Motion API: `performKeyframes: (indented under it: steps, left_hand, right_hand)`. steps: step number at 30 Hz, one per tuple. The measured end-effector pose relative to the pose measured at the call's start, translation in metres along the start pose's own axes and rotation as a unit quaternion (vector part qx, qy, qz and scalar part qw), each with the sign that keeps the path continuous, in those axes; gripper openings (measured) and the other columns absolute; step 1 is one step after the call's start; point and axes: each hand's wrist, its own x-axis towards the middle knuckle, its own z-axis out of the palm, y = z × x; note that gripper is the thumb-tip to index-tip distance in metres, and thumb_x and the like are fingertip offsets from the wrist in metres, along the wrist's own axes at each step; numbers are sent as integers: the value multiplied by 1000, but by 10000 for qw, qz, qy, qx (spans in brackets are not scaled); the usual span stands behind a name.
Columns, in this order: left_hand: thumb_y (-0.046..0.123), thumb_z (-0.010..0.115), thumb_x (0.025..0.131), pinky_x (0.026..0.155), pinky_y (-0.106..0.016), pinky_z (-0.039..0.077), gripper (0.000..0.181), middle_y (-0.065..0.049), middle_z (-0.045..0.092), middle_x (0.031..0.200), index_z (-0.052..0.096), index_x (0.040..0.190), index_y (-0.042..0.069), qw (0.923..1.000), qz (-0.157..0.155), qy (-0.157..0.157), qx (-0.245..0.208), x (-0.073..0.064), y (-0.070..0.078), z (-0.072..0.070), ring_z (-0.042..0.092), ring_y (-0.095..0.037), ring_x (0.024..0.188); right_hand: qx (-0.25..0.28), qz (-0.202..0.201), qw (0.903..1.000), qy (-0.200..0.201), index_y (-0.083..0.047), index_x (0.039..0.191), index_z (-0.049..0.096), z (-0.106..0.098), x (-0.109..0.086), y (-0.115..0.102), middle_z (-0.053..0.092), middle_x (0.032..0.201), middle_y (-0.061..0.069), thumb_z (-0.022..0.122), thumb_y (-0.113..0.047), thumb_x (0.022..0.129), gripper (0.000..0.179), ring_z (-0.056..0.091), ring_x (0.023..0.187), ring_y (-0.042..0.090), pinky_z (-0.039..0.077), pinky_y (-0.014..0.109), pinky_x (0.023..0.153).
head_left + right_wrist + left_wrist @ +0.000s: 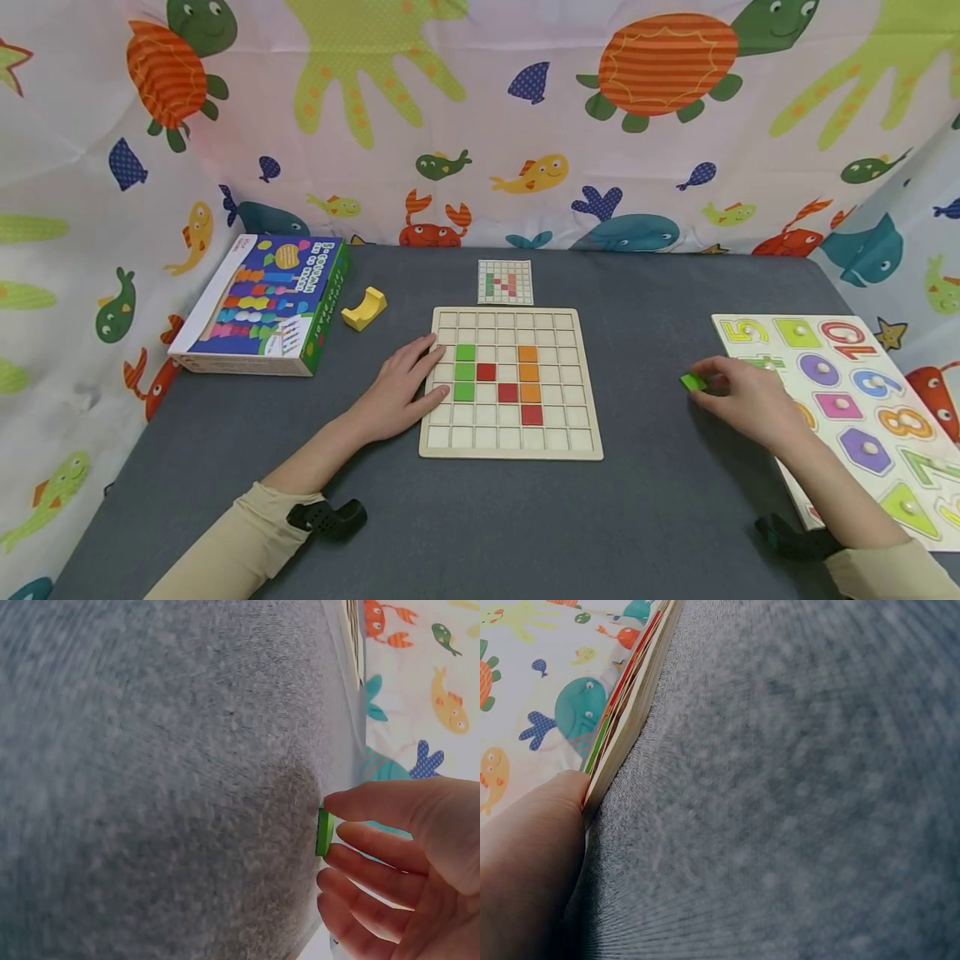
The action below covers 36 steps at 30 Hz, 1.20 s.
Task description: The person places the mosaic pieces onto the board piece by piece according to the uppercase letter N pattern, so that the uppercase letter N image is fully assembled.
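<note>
A square wooden grid board (558, 390) lies mid-table, with green tiles (465, 372), red tiles (507, 392) and orange tiles (528, 373) in some cells. My left hand (393, 392) rests at its left edge, fingers and thumb extended onto the rim. In the left wrist view the thumb (536, 832) touches the board's side (630, 720). Well to the right of the board, my right hand (750, 400) pinches a small green tile (693, 382) between thumb and fingertips, low over the table. The right wrist view shows that tile (324, 832) edge-on.
Behind the board lies a small pattern card (505, 282) with a coloured grid. A yellow curved block (364, 310) and a game box (262, 304) stand at the left. A number-and-shape puzzle board (821, 450) lies at the right, partly under the right forearm. Printed cloth surrounds the table.
</note>
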Motion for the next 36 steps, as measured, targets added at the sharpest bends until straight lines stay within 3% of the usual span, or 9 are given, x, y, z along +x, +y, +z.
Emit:
performKeyframes:
  steps: [9, 19, 24, 36]
  left_hand:
    - [36, 54, 101, 109, -60, 22, 62, -16, 23, 158, 36, 151, 6, 10000, -14, -17, -15, 1, 3, -2, 20, -34, 144]
    - [36, 53, 101, 109, -60, 21, 61, -16, 23, 158, 36, 151, 6, 10000, -24, -34, -30, 1, 2, -1, 19, -34, 144]
    - [35, 54, 101, 109, -60, 21, 61, -16, 24, 158, 36, 151, 5, 10000, 10, -12, -14, 0, 1, -1, 20, -35, 144]
    - [36, 53, 101, 110, -59, 21, 62, -16, 22, 158, 35, 152, 6, 10000, -18, -52, -3, 1, 1, -1, 19, -33, 145]
  right_hand:
    - [361, -723, 9967, 93, 1, 113, 67, 11, 5, -9, 68, 103, 14, 78, -3, 81, 35, 65, 89, 28, 54, 35, 73]
    - [391, -639, 9969, 233, -2, 112, 68, 22, 9, -19, 68, 102, 12, 79, -9, 82, 32, 64, 87, 24, 54, 33, 72]
    - [548, -596, 9964, 266, -5, 112, 69, 29, 14, -37, 69, 103, 8, 78, -11, 84, 30, 66, 89, 22, 54, 35, 73]
    - [1355, -793, 9875, -150, -9, 116, 69, 51, 31, -93, 69, 106, 2, 76, -14, 86, 31, 64, 93, 20, 54, 39, 79]
